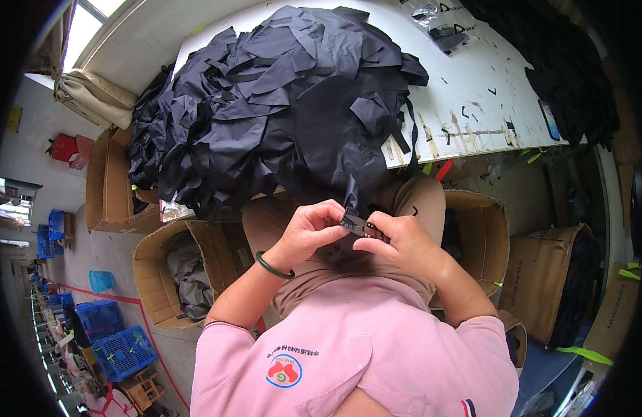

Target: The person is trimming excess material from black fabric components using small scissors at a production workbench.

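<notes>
Over my lap, my left hand [308, 233] is closed, thumb and fingers pinching the end of a black fabric strip [351, 193]. That strip hangs from a large heap of black cut fabric pieces [293, 90], which spills over the table's front edge. Close beside it, my right hand [408, 243] is wrapped round a small dark hand tool [366, 229] with shiny spots on it. The tool's tip meets the strip's end at my left fingertips. Its exact kind is too small to make out, and my fingers partly hide it.
The white table [474, 97] carries black scraps, a clear plastic bag [449, 38] and a phone-like object [549, 119]. More black fabric [571, 76] lies at far right. Open cardboard boxes [151, 274] flank my legs. Blue crates [124, 353] stand on the floor at left.
</notes>
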`<act>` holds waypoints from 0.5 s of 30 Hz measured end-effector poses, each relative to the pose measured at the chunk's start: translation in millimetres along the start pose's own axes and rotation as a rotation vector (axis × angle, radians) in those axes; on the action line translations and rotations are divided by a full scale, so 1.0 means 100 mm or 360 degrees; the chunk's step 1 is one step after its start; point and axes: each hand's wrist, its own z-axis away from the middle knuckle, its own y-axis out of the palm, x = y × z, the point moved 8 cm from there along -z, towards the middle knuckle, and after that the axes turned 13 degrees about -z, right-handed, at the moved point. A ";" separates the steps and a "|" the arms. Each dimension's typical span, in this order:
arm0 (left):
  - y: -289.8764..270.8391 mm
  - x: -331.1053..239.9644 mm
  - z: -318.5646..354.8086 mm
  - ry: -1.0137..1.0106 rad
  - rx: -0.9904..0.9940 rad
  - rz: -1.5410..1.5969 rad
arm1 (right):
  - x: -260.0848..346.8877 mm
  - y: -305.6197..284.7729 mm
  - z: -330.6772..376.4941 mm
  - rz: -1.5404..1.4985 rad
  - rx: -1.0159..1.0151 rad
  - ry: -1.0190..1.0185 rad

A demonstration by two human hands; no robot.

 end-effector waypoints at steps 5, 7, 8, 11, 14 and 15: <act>0.00 0.03 0.02 -0.0021 -0.0010 -0.0016 | 0.08 0.00 0.02 0.0226 -0.0076 -0.0124; 0.00 0.02 0.03 -0.0026 -0.0020 -0.0041 | 0.06 0.01 0.04 0.0409 -0.0069 -0.0174; 0.00 0.01 0.03 -0.0029 -0.0033 -0.0061 | 0.05 -0.01 0.05 0.0410 -0.0072 -0.0171; 0.00 0.02 0.02 -0.0020 -0.0049 -0.0111 | 0.06 -0.06 0.08 0.0394 -0.0112 -0.0158; 0.03 0.01 0.01 0.0009 -0.0046 -0.0173 | 0.00 -0.15 0.10 0.0075 -0.0217 0.0028; 0.05 0.00 0.00 0.0025 -0.0038 -0.0203 | -0.02 -0.17 0.11 0.0001 -0.0267 0.0037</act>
